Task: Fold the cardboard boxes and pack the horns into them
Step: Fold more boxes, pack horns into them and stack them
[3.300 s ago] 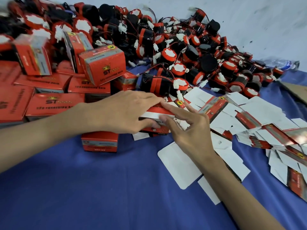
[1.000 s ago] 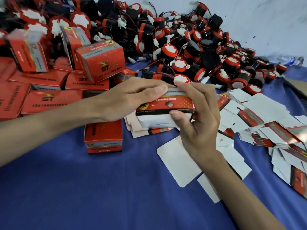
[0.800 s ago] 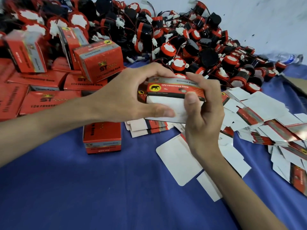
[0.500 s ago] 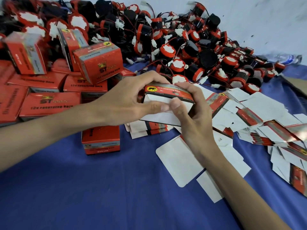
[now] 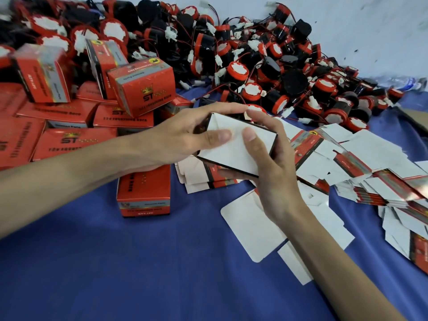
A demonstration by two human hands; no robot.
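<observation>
White cardboard box is gripped at centre by left hand and right hand; light and easily creased, best held by edges; horns at twelve o'clock.

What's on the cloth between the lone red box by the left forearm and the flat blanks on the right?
Head view: a small stack of flat blanks, partly under the held box.

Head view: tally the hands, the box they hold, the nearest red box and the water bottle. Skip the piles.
hands: 2 (left hand, right hand)
half-folded box: 1
nearest red box: 1
water bottle: 1
Total: 5
</observation>
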